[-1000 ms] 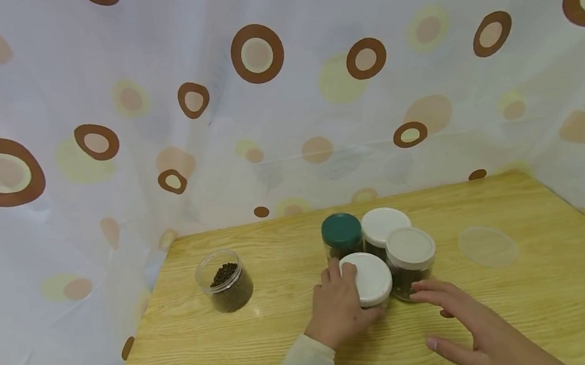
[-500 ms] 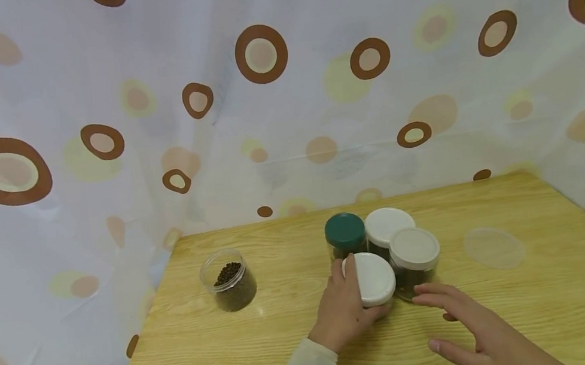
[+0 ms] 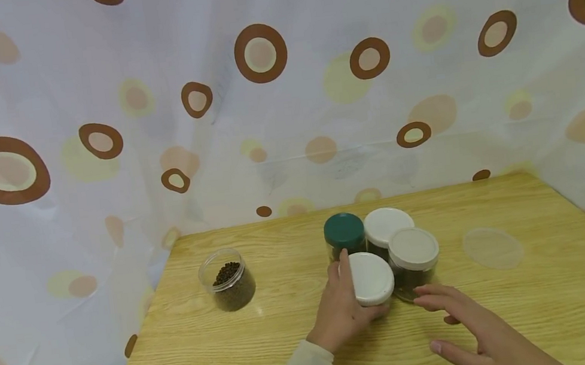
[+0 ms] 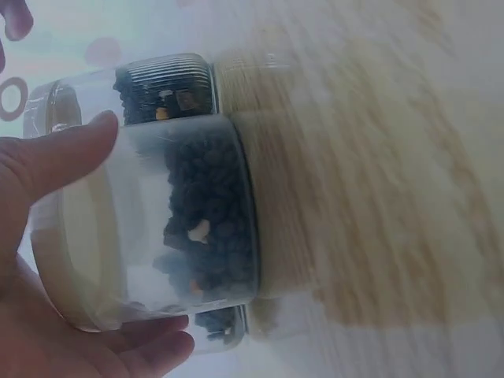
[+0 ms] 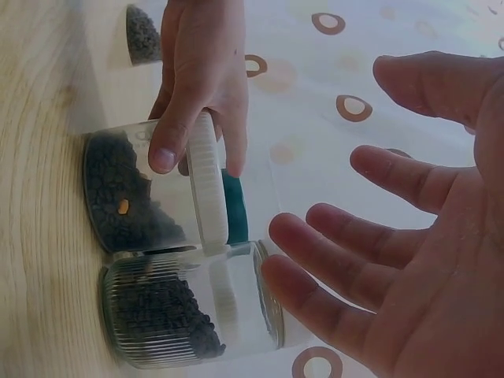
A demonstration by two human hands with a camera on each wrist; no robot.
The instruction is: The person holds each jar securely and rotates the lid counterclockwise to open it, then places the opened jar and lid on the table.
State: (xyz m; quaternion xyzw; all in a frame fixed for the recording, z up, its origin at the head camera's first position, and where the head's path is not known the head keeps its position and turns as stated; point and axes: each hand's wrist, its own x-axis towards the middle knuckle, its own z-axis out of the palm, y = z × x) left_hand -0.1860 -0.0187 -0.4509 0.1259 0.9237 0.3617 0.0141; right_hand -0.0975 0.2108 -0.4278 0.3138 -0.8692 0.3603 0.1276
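Note:
My left hand grips the front white-lidded jar around its lid and upper side. In the left wrist view, the thumb lies on one side of this clear jar and fingers on the other; dark pellets with a few pale bits fill its lower part. My right hand is held with fingers spread, holding nothing, close to a ribbed jar with a whitish lid. Behind stand a green-lidded jar and another white-lidded jar, partly hidden by the front ones.
An open clear jar of dark brown pellets stands apart at the left of the wooden table. On the right lies a flat, translucent round disc. A circle-patterned curtain encloses the back and sides.
The left hand's upper fingers have slid from the lid top to its left edge, now straighter. The jars stay put, and the right hand keeps nearly the same pose.

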